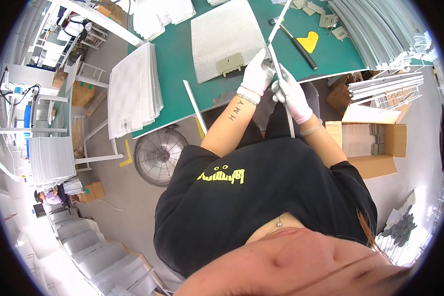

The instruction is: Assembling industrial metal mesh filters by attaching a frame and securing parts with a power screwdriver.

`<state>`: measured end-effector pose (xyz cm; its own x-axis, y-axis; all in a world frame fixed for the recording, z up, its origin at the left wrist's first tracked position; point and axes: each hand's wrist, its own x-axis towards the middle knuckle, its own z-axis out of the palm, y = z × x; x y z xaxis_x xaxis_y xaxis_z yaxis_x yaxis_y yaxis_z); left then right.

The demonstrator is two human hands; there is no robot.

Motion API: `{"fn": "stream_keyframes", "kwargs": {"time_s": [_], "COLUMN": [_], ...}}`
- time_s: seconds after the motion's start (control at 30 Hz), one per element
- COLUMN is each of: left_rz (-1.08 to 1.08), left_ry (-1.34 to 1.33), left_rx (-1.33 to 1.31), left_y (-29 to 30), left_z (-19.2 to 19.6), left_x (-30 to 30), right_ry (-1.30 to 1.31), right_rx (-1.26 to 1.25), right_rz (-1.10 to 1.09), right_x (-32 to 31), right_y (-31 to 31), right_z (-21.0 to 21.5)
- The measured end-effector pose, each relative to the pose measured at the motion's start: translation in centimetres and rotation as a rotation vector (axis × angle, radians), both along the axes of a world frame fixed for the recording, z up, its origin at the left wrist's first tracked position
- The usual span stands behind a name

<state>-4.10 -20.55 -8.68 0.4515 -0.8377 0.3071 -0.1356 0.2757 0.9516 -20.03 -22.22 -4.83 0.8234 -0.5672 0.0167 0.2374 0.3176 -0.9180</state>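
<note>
Head view shows one big green counter (175,64) across the far side. One pile of white mesh sheets (133,91) sits on its left part, and one heap of long gray strips (375,34) sits on its far right part, too many to count. Below the counter are one open cardboard box (377,167) on the right and one round fan (160,155) on the left. One mesh piece (227,29) lies flat in the middle; I can't tell if more lie under it.

One long thin white strip (276,67) is right between the two hands, over the near edge of the counter. Its long way runs from far to near. It seems to bend at the far part, or two strips meet there; I can't tell. The left hand (257,78) is on its left side and a bit farther, with its fingers closed on it. The right hand (293,96) is on its right side and nearer, with its fingers curled tight around it. Both hands touch it, so neither is closer.

One more strip (193,102) sticks out over the near edge, left of the hands. To the right lie one hammer (303,52) and one yellow scraper (309,42). One small gray plate (230,64) rests on the mesh piece.
</note>
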Motion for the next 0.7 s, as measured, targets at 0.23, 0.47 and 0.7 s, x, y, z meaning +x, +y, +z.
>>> {"fn": "stream_keyframes", "kwargs": {"time_s": [0.23,0.47,0.7], "left_rz": [0.144,0.373,0.370], "left_ry": [0.277,-0.322,-0.339], "left_rx": [-0.085,0.060,0.154], "left_y": [0.3,1.1,0.8], "left_z": [0.6,2.8,2.3], "left_x": [-1.0,-1.9,-1.2], "right_ry": [-0.036,0.157,0.199], "right_rx": [0.190,-0.067,-0.054], "right_rz": [0.050,0.002,-0.040], "right_x": [0.5,-0.4,1.0], "right_y": [0.3,0.3,0.0], "right_z": [1.0,0.6,1.5]}}
